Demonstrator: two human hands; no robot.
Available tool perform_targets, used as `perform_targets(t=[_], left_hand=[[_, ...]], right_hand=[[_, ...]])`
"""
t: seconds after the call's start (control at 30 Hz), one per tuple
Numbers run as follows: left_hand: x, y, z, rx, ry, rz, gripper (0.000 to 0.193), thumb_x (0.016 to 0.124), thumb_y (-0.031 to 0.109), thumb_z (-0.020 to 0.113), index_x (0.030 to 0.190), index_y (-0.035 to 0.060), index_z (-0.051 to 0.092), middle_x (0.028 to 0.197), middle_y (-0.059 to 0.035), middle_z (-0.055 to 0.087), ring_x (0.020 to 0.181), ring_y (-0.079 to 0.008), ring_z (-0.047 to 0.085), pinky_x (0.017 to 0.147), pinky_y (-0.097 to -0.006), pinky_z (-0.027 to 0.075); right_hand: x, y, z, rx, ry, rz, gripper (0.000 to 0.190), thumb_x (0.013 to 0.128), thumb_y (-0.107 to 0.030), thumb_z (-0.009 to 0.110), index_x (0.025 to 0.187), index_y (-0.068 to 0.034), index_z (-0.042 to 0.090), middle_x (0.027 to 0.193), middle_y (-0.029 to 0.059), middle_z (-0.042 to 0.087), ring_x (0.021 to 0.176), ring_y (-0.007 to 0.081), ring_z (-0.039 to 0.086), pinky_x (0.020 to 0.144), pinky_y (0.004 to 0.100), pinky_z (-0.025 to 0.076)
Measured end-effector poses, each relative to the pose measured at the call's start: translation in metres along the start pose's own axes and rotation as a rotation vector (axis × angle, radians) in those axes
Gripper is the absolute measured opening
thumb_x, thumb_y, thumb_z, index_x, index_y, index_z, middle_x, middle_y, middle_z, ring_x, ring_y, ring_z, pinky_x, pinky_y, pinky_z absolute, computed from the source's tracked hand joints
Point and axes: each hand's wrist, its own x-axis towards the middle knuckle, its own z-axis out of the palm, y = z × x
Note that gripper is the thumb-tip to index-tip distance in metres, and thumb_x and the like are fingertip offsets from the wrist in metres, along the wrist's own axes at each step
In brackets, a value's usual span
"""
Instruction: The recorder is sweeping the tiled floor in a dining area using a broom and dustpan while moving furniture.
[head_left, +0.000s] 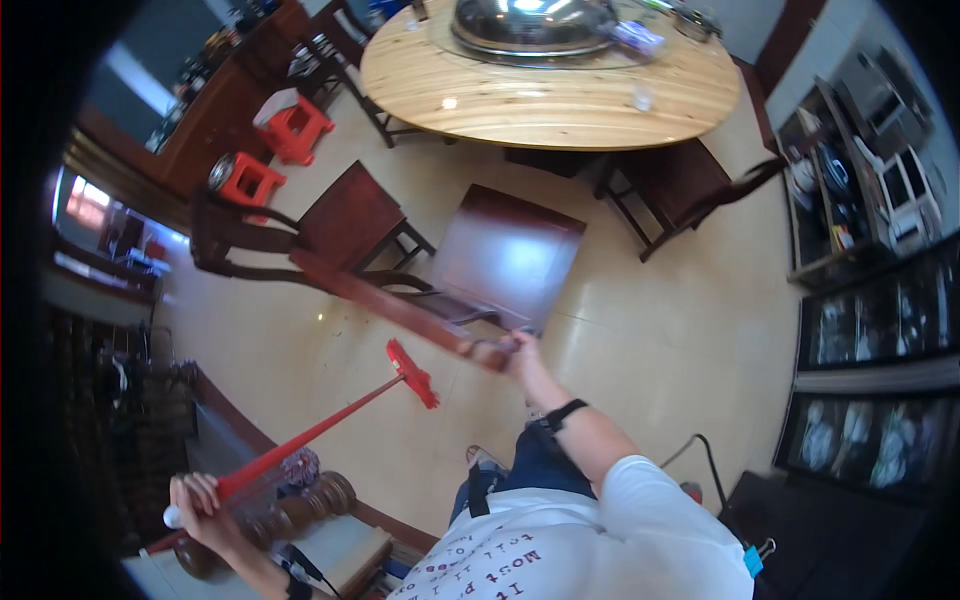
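My left hand (201, 507), at the lower left, is closed around the upper end of a red broom handle (322, 429), just below its white end cap (172, 516). The handle slants away across the floor to a red-bristled broom head (412, 373). My right hand (520, 354) grips the end of the top rail (390, 304) of a dark wooden chair's back, which is slightly blurred. Beyond that rail lies the chair's glossy seat (514, 251); its legs are mostly hidden.
A round wooden table (540, 105) bears a large metal dome cover (534, 28). A second chair (349, 214) stands left, a third (675, 180) right. Two red plastic stools (296, 129) are farther left. A turned wooden post (307, 501) is near my left arm; glass-fronted cabinets (870, 330) line the right.
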Motion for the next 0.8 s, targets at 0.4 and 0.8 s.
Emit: perform_targets(t=[0.4,0.8], left_hand=[[0.027,-0.01,-0.001,-0.076,0.019,0.031,0.031,0.085,0.013,0.041,0.056,0.0112,0.029,0.044,0.0018,0.025,0.039,-0.0069,0.026,0.051,-0.0232,0.032],[0.054,-0.007,0.003,-0.105,-0.09,0.031,0.028,0.083,0.014,0.045,0.058,0.0109,0.033,0.045,0.0022,0.028,0.039,-0.0062,0.027,0.051,-0.0229,0.034]], right_hand=[[-0.149,-0.242,-0.199,0.194,-0.15,0.397,0.018,0.076,-0.019,0.051,0.077,-0.001,0.052,0.07,0.0074,0.055,0.063,0.0162,0.053,0.061,0.0264,0.044],[-0.404,-0.161,-0.383,0.831,0.093,0.074,0.031,0.076,-0.028,0.057,0.084,0.0,0.049,0.073,0.007,0.052,0.063,0.0174,0.051,0.061,0.0261,0.045]])
